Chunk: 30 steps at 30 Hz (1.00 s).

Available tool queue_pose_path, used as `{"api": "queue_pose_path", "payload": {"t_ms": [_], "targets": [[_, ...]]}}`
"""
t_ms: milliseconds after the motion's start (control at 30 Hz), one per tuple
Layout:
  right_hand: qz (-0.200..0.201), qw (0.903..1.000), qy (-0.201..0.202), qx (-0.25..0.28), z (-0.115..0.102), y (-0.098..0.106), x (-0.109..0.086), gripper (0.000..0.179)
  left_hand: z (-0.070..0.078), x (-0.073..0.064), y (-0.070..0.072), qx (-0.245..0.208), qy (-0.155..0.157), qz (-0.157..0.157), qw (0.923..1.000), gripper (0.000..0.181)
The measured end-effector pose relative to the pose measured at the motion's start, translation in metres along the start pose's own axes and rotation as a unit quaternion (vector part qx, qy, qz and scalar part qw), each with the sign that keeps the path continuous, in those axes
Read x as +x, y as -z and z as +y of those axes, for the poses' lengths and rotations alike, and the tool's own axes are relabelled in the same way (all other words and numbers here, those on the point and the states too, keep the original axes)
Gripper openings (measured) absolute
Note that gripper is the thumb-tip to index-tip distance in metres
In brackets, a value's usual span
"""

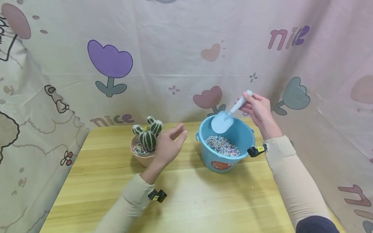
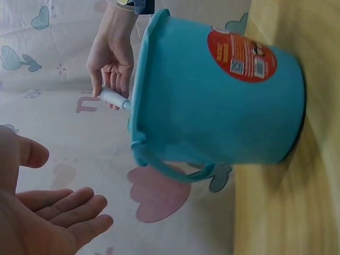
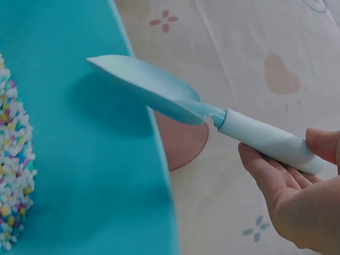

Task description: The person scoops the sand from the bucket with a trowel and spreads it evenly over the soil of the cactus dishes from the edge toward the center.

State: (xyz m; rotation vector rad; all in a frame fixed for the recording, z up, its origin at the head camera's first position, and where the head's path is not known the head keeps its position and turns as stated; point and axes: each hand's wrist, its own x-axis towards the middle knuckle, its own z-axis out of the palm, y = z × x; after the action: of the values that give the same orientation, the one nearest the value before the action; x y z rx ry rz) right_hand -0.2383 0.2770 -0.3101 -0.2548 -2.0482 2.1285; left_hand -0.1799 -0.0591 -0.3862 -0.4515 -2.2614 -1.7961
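Note:
My right hand holds a pale blue garden trowel by its handle, thumb on one side and fingers beneath. In the right wrist view the trowel's blade looks bare and hangs over the blue bucket. Multicoloured pebbles cover the bucket's bottom. My left hand hovers between the bucket and the potted cactus, holding nothing; its fingers are relaxed and slightly bent in the left wrist view. The cactus stands in a pinkish pot with similar pebbles around it, partly hidden by my left hand.
Both pot and bucket stand on a light wooden table, towards its back edge. A printed cloth hangs close behind the table and along its sides. The bucket's handle hangs down against its side.

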Motion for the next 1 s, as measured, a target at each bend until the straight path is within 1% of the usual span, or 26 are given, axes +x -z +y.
{"api": "queue_pose_path", "payload": {"t_ms": [33, 133, 300, 400, 567, 600, 767, 833, 900, 933, 1000], "targets": [[0.002, 1.0, -0.003, -0.005, 0.002, 0.002, 0.0, 0.05, 0.0, 0.0, -0.003, 0.002, 0.014, -0.002, 0.9999, 0.041], [0.002, 0.9999, -0.004, -0.012, 0.006, 0.006, 0.0, 0.049, -0.004, 0.002, -0.01, 0.005, 0.038, -0.012, 0.9992, 0.043], [-0.009, 0.9997, 0.0, -0.024, 0.013, 0.01, 0.001, 0.053, -0.01, 0.004, -0.021, 0.017, 0.064, -0.032, 0.9973, 0.044], [-0.014, 0.9994, 0.003, -0.033, 0.018, 0.012, 0.001, 0.052, -0.012, 0.004, -0.026, 0.025, 0.08, -0.041, 0.9957, 0.045], [-0.029, 0.9985, 0.013, -0.046, 0.026, 0.011, 0.002, 0.044, -0.012, 0.005, -0.032, 0.021, 0.096, -0.047, 0.9941, 0.048], [-0.033, 0.9981, 0.015, -0.05, 0.028, 0.011, 0.002, 0.043, -0.012, 0.004, -0.033, 0.027, 0.098, -0.046, 0.9938, 0.048], [-0.039, 0.9968, 0.021, -0.067, 0.034, 0.009, 0.003, 0.046, -0.013, 0.003, -0.036, 0.037, 0.109, -0.044, 0.9924, 0.041], [-0.039, 0.9962, 0.022, -0.075, 0.036, 0.009, 0.004, 0.048, -0.015, 0.003, -0.036, 0.028, 0.119, -0.047, 0.9913, 0.036], [-0.041, 0.9955, 0.022, -0.082, 0.037, 0.01, 0.003, 0.048, -0.017, 0.002, -0.037, -0.003, 0.134, -0.056, 0.9894, 0.033], [-0.042, 0.995, 0.022, -0.088, 0.038, 0.01, 0.003, 0.047, -0.018, 0.002, -0.037, -0.024, 0.144, -0.062, 0.9873, 0.032], [-0.046, 0.9945, 0.02, -0.092, 0.039, 0.01, 0.003, 0.045, -0.021, 0.001, -0.038, -0.073, 0.171, -0.077, 0.9795, 0.034]]}}
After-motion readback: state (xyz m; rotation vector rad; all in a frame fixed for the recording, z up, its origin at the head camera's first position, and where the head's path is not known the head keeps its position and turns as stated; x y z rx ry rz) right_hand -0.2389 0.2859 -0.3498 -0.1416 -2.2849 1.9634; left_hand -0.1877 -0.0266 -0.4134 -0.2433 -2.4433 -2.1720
